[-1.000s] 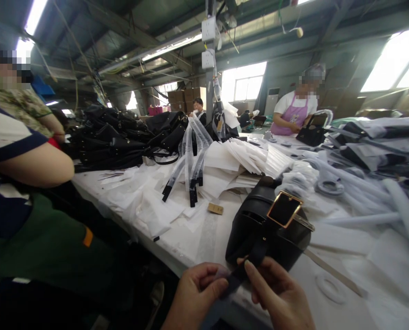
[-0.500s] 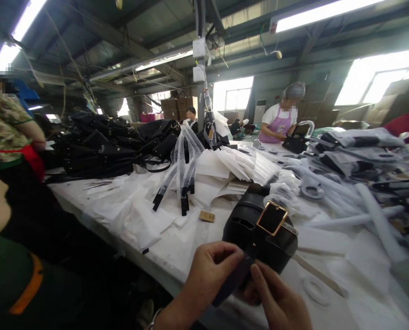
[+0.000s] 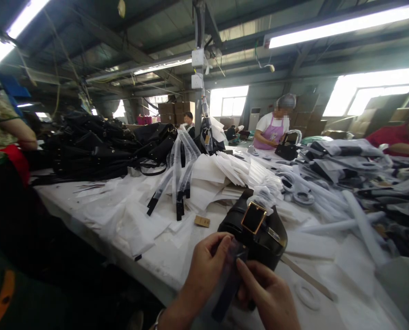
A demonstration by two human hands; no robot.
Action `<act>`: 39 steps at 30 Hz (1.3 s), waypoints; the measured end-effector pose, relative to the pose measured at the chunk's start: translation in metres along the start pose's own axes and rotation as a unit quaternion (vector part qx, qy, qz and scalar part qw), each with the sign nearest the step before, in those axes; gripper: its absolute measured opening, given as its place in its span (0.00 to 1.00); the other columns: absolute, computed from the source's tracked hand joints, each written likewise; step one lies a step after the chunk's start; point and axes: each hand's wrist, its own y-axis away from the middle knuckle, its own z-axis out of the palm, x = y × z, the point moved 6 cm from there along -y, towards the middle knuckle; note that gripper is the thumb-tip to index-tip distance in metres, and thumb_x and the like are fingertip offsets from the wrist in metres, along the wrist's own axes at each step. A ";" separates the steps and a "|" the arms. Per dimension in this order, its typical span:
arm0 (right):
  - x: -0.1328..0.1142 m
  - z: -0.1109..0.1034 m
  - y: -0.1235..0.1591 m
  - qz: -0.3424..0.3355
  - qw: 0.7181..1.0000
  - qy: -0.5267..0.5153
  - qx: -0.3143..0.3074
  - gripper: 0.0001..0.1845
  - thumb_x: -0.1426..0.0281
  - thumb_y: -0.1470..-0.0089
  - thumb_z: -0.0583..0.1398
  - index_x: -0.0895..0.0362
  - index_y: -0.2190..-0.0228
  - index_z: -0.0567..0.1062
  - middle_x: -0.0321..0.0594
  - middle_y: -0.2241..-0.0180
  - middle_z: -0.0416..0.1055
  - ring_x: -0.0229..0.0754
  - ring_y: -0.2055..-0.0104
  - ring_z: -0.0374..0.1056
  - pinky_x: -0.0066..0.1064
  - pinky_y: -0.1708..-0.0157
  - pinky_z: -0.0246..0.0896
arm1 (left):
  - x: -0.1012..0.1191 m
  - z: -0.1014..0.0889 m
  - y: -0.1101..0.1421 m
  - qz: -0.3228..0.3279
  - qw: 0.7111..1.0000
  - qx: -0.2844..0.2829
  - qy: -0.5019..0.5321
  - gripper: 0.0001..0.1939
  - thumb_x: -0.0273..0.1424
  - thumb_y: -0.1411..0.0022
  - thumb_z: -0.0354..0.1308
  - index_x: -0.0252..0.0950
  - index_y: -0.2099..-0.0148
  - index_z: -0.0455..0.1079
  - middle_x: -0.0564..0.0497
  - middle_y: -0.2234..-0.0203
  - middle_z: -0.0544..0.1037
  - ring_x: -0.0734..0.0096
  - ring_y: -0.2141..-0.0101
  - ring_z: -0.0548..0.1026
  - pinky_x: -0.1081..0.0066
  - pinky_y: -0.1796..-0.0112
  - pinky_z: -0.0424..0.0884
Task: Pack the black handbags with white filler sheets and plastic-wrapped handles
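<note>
A black handbag (image 3: 275, 245) lies tilted on the table in front of me, with a gold square buckle (image 3: 254, 218) on its upper side. From its near side a dark strap (image 3: 227, 293) in clear plastic film hangs towards me. My left hand (image 3: 206, 259) pinches the strap's left edge between thumb and fingers. Opposite it, my right hand (image 3: 268, 288) is closed on the strap's right edge, with its thumb on top and some fingers hidden beneath. Crumpled clear wrap (image 3: 266, 195) covers a part at the bag's far end.
White sheets (image 3: 207, 172) and film-wrapped straps (image 3: 177, 174) lie beyond the bag. A brown tag (image 3: 202, 222) and a white ring (image 3: 307, 295) flank it. Black bags (image 3: 94, 146) pile up at left, wrapped pieces (image 3: 349, 151) at right. A co-worker (image 3: 273, 126) handles another bag across the table.
The view has turned slightly right, so most things sit further left. Both hands keep their hold on the strap, and more of its film-covered length shows between them.
</note>
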 end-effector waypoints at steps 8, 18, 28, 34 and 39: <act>0.001 0.006 0.001 0.000 1.000 0.004 0.008 0.27 0.45 0.54 0.64 0.57 0.79 0.77 0.35 0.87 0.67 0.37 0.83 0.62 0.25 0.81 0.57 | -0.057 -0.004 0.038 -0.103 0.994 0.008 0.035 0.24 0.52 0.42 0.62 0.33 0.63 0.71 0.52 0.73 0.74 0.69 0.70 0.72 0.72 0.68 0.66; -0.006 0.004 -0.010 -0.011 0.998 0.059 0.007 0.32 0.42 0.52 0.62 0.57 0.86 0.70 0.33 0.91 0.61 0.34 0.85 0.56 0.26 0.82 0.50 | -0.043 -0.007 0.045 -0.051 0.994 0.090 0.027 0.15 0.44 0.41 0.63 0.37 0.60 0.76 0.52 0.71 0.79 0.69 0.69 0.76 0.75 0.68 0.70; 0.015 0.010 -0.019 0.046 0.991 -0.108 -0.062 0.35 0.38 0.59 0.64 0.61 0.84 0.74 0.38 0.90 0.65 0.32 0.88 0.57 0.23 0.86 0.47 | 0.004 0.003 0.058 0.349 0.838 -0.006 -0.420 0.15 0.27 0.28 0.46 0.35 0.47 0.72 0.52 0.74 0.73 0.75 0.75 0.77 0.80 0.73 0.71; 0.007 0.012 -0.012 0.014 0.992 -0.085 -0.093 0.32 0.41 0.55 0.65 0.60 0.79 0.77 0.42 0.84 0.72 0.37 0.82 0.67 0.24 0.81 0.58 | 0.026 0.008 0.062 0.440 0.718 0.022 -0.539 0.15 0.25 0.28 0.46 0.33 0.58 0.74 0.54 0.79 0.72 0.72 0.81 0.73 0.73 0.82 0.64; 0.006 0.012 -0.012 0.010 0.994 -0.078 -0.076 0.33 0.40 0.55 0.64 0.58 0.86 0.69 0.37 0.89 0.66 0.35 0.85 0.61 0.25 0.83 0.53 | 0.011 0.017 0.083 0.468 0.721 0.019 -0.511 0.15 0.23 0.29 0.48 0.32 0.48 0.73 0.55 0.80 0.73 0.74 0.82 0.72 0.75 0.82 0.64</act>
